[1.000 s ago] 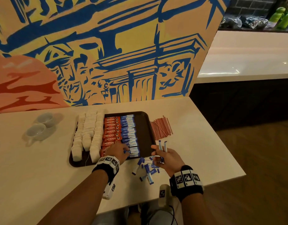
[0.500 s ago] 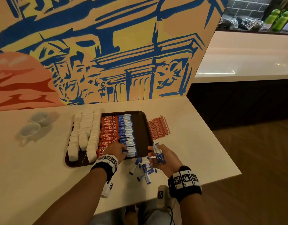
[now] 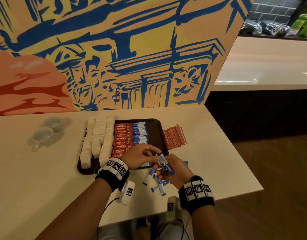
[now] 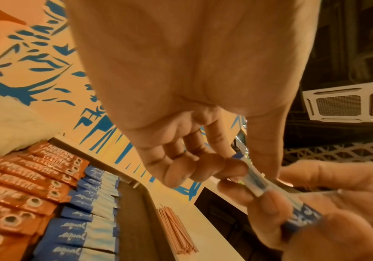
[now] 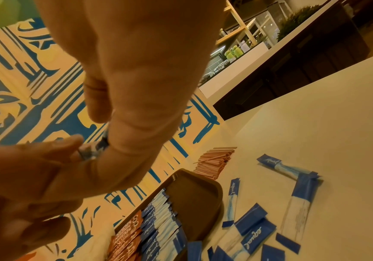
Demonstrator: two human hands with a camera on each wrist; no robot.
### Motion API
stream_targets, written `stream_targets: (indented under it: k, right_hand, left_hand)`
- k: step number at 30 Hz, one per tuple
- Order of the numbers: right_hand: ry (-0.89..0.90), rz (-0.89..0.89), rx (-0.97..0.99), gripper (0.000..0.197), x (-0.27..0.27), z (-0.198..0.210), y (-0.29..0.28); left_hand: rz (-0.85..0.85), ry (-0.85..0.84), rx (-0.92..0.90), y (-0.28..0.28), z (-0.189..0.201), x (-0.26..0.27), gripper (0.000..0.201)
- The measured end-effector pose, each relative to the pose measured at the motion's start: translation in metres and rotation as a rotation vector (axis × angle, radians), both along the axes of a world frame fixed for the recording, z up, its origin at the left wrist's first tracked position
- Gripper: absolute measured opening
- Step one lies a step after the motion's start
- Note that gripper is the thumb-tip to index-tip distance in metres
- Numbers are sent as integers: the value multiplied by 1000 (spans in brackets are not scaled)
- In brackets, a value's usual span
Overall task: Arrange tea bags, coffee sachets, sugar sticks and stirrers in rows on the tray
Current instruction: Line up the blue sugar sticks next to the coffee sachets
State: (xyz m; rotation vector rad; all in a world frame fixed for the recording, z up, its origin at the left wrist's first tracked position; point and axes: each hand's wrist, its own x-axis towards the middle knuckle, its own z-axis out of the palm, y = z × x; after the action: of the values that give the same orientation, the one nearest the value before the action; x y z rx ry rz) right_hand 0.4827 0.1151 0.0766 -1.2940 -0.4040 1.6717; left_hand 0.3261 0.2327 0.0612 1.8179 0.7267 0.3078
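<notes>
Just off the tray's (image 3: 156,129) near corner, left hand (image 3: 140,157) and right hand (image 3: 175,172) both pinch one sugar stick (image 3: 162,159).

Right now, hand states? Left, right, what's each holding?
Left hand: pinching the top end of one blue sugar stick.
Right hand: gripping a small bunch of sugar sticks, including that same stick's lower end.

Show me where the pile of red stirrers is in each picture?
Head: stirrers lie on the table, right of the tray.
Left wrist: bottom middle, right of the tray.
Right wrist: middle, beyond the tray's far corner.
Shared landmark: the tray's bare brown strip.
</notes>
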Motion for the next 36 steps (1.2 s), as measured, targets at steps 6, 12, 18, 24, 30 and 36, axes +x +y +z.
stream_targets:
  k: [6, 12, 18, 24, 30, 36]
  right_hand:
    - [-82, 71, 19, 36, -3, -4, -3]
    - [-137, 173, 42, 28, -5, -2, -2]
    - [-184, -48, 30, 25, -9, -11, 8]
    - [-194, -86, -14, 25, -13, -18, 17]
    - [-159, -88, -59, 33, -14, -18, 32]
    - [26, -116, -103, 28, -8, -31, 55]
  left_hand:
    - [68, 18, 82, -1, 4, -8, 15]
    - [87, 18, 87, -2, 13, -12, 18]
    - [180, -40, -22, -7, 6, -17, 40]
    - [201, 71, 225, -11, 0, -17, 28]
    - [136, 118, 273, 3, -3, -19, 21]
    - [211, 150, 185, 26, -12, -21, 19]
